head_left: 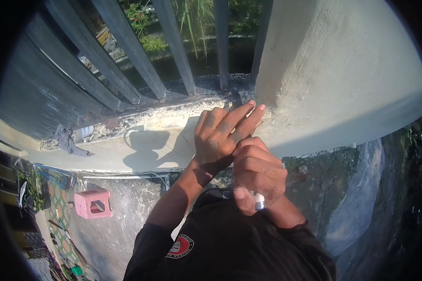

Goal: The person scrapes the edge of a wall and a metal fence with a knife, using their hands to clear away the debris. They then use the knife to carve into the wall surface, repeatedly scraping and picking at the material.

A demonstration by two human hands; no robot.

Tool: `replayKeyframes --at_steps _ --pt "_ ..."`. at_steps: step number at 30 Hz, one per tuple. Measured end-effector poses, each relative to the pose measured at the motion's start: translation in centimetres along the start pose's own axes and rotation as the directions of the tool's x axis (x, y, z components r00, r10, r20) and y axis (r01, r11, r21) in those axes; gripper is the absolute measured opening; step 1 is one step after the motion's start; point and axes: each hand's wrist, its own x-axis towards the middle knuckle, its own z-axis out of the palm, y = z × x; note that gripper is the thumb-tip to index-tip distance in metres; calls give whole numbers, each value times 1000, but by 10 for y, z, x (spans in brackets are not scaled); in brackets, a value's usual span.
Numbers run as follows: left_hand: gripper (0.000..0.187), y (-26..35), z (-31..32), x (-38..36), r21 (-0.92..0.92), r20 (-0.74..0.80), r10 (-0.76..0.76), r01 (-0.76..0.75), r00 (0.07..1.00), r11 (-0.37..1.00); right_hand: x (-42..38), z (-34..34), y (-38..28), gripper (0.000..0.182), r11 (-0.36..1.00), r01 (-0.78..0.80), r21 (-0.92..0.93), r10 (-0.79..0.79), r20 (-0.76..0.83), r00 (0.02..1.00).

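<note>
My right hand is closed around a hand tool, and the white-and-silver handle end sticks out beside my thumb. A dark, narrow blade shows beyond my fingers, at the foot of the wall pillar; the middle of the tool is hidden by my hands. My left hand lies over the front of the tool, palm down, fingers stretched toward the pillar's corner. Grey dust marks the back of it. Below both hands runs the cream ledge, its upper edge rough and flaking.
Grey metal fence bars rise behind the ledge, with plants beyond. A grey rag hangs over the ledge at left, close to a pale printed piece. On the concrete floor stands a pink plastic stool.
</note>
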Motion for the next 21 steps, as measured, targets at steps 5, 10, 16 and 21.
replayKeyframes --at_steps 5,10,16,21 --pt "42 5 7 -7 -95 -31 1 -4 1000 995 5 -14 -4 16 1000 4 -17 -3 96 995" --pt "42 11 6 -13 -250 -64 2 -18 998 968 6 -18 -10 15 999 36 24 -38 98 994" --pt "43 2 -13 -7 -365 1 -4 5 1000 931 17 -26 -9 6 985 104 -137 -58 304 951" --pt "34 -8 -13 -2 -369 -38 36 -48 999 928 17 -16 -10 6 974 101 -201 -62 193 979"
